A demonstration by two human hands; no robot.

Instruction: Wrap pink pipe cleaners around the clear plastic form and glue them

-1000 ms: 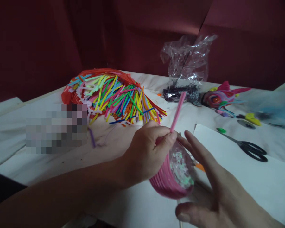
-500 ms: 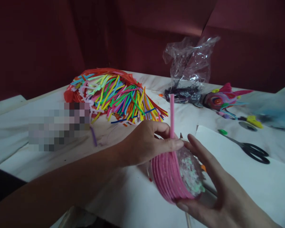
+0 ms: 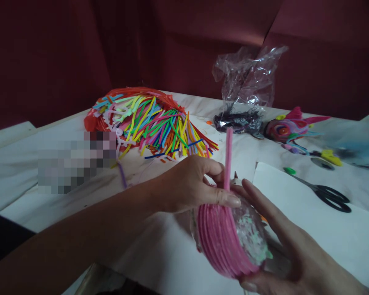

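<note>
A rounded clear object [image 3: 251,233], perhaps plastic, is smeared with white and pale green and has pink pipe cleaners [image 3: 218,241] laid side by side around one part. My left hand [image 3: 199,184] pinches a pink pipe cleaner near the top of the rows, its thumb pressing on the object; one free end [image 3: 229,153] sticks straight up. My right hand [image 3: 292,241] grips the object from the right, thumb underneath and fingers on the upper far side. Its lower edge and far side are partly hidden.
Behind lies a heap of colourful pipe cleaners [image 3: 160,123] in a red bag. Farther right are a clear plastic bag [image 3: 246,90] with dark strands, a colourful fish-like craft piece [image 3: 289,127], a green piece [image 3: 289,170] and black-handled scissors [image 3: 332,196] on white paper [image 3: 350,233].
Both hands and the wrapped object have shifted slightly down and right. The upright pipe cleaner end sits a little lower, and both hands keep their hold.
</note>
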